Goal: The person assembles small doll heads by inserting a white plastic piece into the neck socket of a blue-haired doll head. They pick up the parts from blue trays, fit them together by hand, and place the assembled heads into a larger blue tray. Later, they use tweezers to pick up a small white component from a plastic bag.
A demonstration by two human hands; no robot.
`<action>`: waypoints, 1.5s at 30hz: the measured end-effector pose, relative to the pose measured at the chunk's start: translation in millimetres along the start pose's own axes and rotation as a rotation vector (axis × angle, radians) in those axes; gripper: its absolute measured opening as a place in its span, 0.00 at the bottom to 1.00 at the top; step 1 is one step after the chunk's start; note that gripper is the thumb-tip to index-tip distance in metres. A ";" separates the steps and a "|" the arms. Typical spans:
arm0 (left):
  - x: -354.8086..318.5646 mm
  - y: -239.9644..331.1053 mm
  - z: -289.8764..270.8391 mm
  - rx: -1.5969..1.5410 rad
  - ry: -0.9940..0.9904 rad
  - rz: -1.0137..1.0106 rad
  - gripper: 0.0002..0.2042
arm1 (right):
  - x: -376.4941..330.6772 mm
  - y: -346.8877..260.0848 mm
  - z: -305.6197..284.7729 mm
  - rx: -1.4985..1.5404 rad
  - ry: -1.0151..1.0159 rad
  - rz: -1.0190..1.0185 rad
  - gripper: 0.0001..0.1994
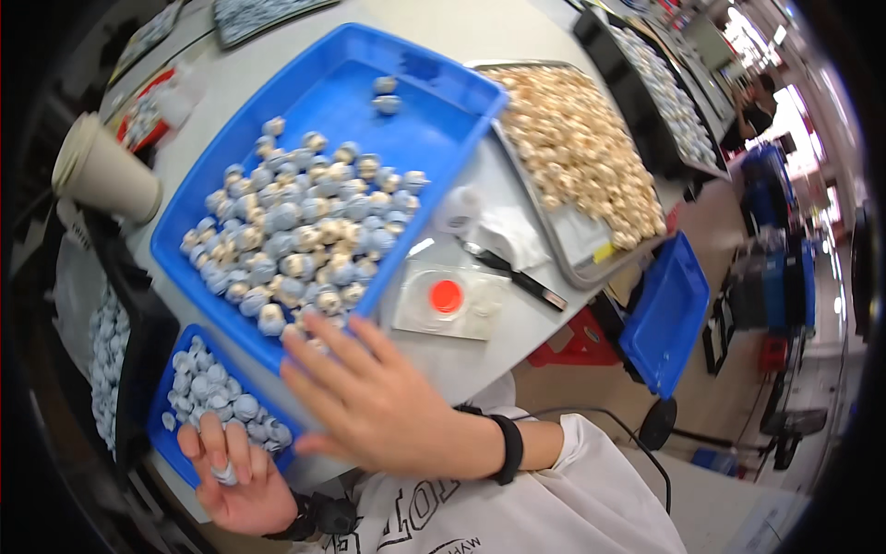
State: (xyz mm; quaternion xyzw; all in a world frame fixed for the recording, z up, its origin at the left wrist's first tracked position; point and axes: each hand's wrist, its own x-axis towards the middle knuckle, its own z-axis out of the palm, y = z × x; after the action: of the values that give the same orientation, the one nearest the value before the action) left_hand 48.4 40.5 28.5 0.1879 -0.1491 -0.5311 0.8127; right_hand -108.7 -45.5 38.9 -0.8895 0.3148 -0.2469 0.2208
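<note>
My left hand [242, 480] is curled, its fingers closed round a small pale grey cap-like piece [224, 475]. It is beside a small blue bin [159, 427] heaped with similar pale blue-grey pieces [212, 383]. My right hand [365, 397], slightly blurred, stretches its fingers over the near edge of a large blue tray [277, 83], with nothing visible in it. Many small round pieces [305, 231], part blue-grey and part cream, fill the near half of that tray. A pair of them [386, 97] lies apart at its far end.
Right of the tray is a metal tray [581, 268] of cream pieces [577, 138]. Between them lie a black-handled tool [517, 275], a white roll [459, 210] and a clear packet with a red disc [446, 296]. A paper cup [106, 171] stands left. Dark bins [152, 323] flank the table.
</note>
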 end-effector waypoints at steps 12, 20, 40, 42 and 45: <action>-20.6 -36.3 10.9 0.471 -0.136 -0.369 0.14 | -154.8 170.8 -147.9 -0.556 0.348 0.749 0.12; -21.8 -53.1 18.8 0.731 -0.057 -0.393 0.17 | -144.3 195.5 -136.1 -0.611 0.381 0.700 0.09; 28.6 -97.9 27.2 0.606 -0.255 -0.420 0.21 | -128.9 188.2 -142.6 -0.406 0.192 0.790 0.08; 29.3 -96.2 25.0 0.603 -0.276 -0.453 0.21 | -133.4 189.4 -140.5 -0.425 0.173 0.772 0.09; 28.5 -90.0 19.9 0.609 -0.354 -0.474 0.20 | -134.6 186.3 -135.4 -0.380 0.242 0.888 0.09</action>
State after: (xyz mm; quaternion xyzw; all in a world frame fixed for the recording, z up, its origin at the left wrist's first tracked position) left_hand -21.9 -21.5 5.6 0.3543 -0.3891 -0.6591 0.5373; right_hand -362.6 -118.8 2.0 -0.6591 0.7260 -0.1688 0.1004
